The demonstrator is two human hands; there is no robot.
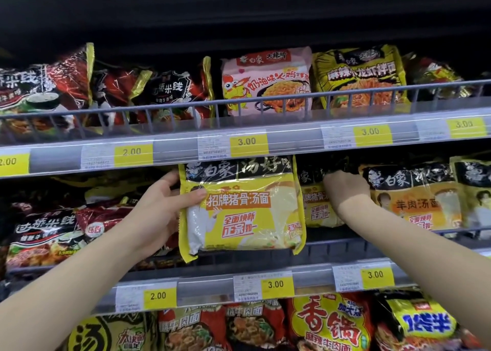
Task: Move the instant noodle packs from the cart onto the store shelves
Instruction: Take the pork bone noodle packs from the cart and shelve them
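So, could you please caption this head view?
Left hand holds yellow noodle pack at middle shelf; right hand reaches among shelved packs.

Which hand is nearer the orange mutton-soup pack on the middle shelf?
Right. The right hand reaches in just beside the orange pack; the left hand holds the yellow pack farther left.

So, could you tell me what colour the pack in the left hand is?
Yellow pack with a black top band, head view.
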